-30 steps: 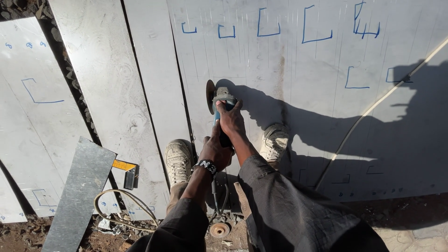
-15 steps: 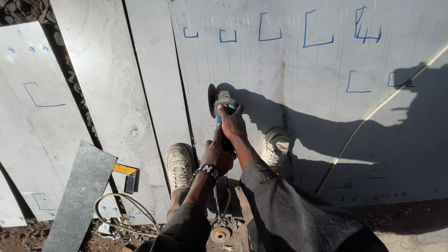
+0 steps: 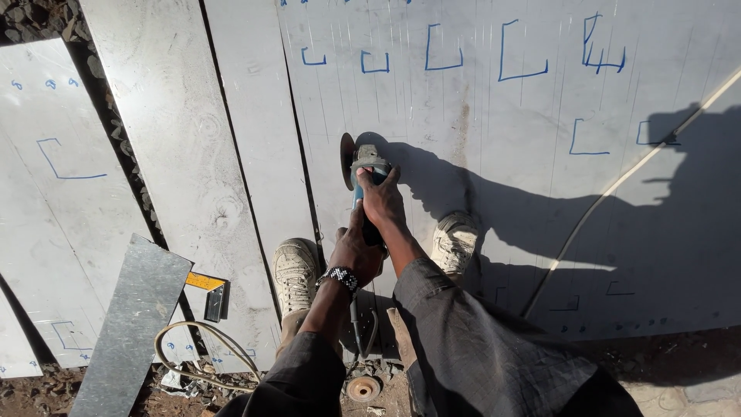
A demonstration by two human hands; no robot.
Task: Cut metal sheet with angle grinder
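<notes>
Both my hands hold a blue angle grinder (image 3: 361, 166) over a large pale metal sheet (image 3: 494, 177) marked with blue pen shapes. My right hand (image 3: 382, 199) wraps the front of the grinder body, just behind the head. My left hand (image 3: 356, 251), with a beaded wristband, grips the rear handle. The dark cutting disc (image 3: 347, 161) stands upright on the sheet near a cut seam. My two dusty shoes (image 3: 296, 270) stand on the sheets either side of my arms.
Narrower cut metal strips (image 3: 177, 154) lie to the left. A grey plate (image 3: 127, 332) leans at the lower left beside a yellow try square (image 3: 208, 289) and a looped cable (image 3: 193, 355). A thin cord (image 3: 625, 181) crosses the right sheet. A spare disc (image 3: 363, 388) lies on dirt.
The grinder and both hands have moved slightly forward along the seam; my view has shifted a little.
</notes>
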